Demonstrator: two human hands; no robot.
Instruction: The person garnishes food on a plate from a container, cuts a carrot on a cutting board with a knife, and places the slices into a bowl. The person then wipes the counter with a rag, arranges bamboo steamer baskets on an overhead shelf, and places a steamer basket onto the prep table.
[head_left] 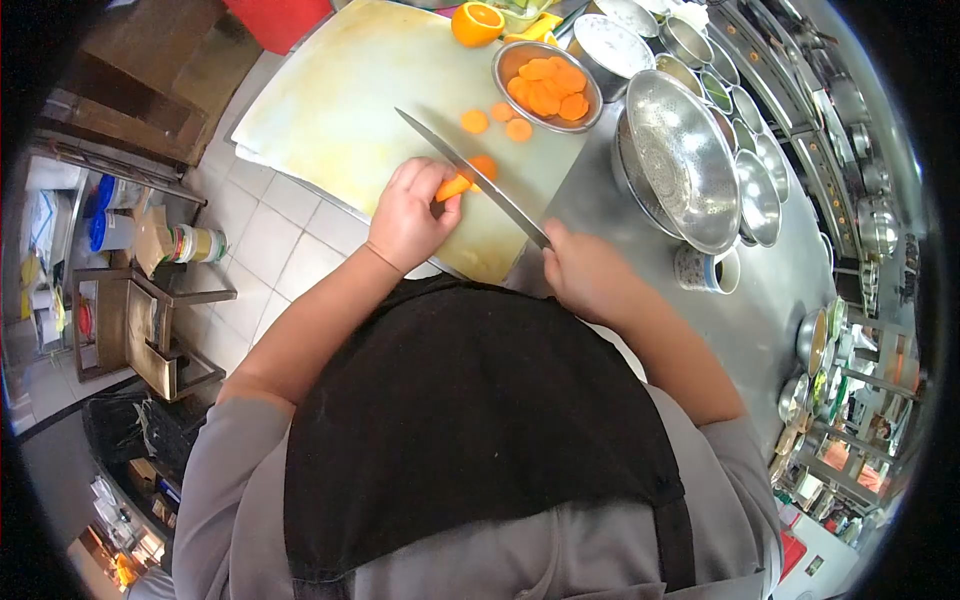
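Starting at the worker's left, pale floor tiles (pixel 280 232) are showing beside the cutting board (pixel 330 100), and onto that board the left hand (pixel 412 205) is reaching. Its fingers are curling down, bunched close together with barely any gap, and they're holding the carrot (pixel 453 188) against the board!

Here's the relation everything is turning on, as I'm judging it: the carrot is lying just right of those fingertips, its long axis seeming to slant up and to the right, and the knife (pixel 512 210) is slanting the other way across it. The left hand is sitting much nearer the carrot than the right; those fingertips are staying-clear candidates, with the blade passing very close. Beyond the blade, an orange piece (pixel 484 166) is peeking out.

Further up, half an orange (pixel 477 25) is sitting by the board's edge, loose slices (pixel 474 121) are lying flat, and a metal bowl (pixel 509 63) is holding plenty more.

Now the right hand (pixel 585 272): its fingers are wrapping snugly round the knife's handle, mostly hiding it. Out right, a colander (pixel 690 160) is gleaming, and a patterned mug (pixel 694 270) is standing just below.
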